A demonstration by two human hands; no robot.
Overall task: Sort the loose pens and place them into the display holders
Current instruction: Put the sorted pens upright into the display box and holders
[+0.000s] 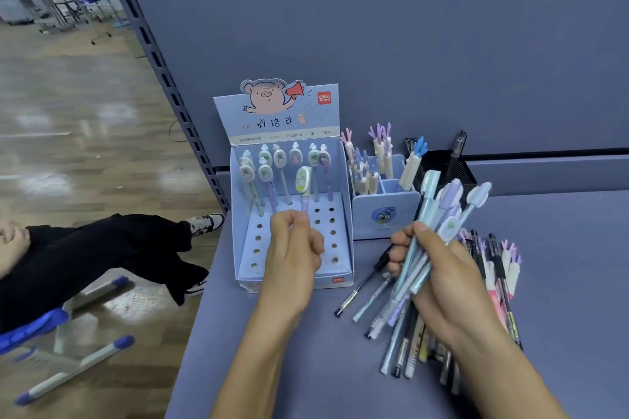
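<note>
Left hand [294, 245] pinches lilac pen [304, 185] low on the barrel to steer its tip into display box [282, 122] hole; right hand [442, 275] clenched round pen bundle [430, 211] as feed stock.

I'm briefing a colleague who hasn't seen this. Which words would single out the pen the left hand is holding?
Find the light blue display box with the cartoon pig on top. Among the oval-topped pens standing in it, take the pen the left hand pinches at its lower end. Its topper alone is pale yellow-green, and it stands frontmost.
</note>
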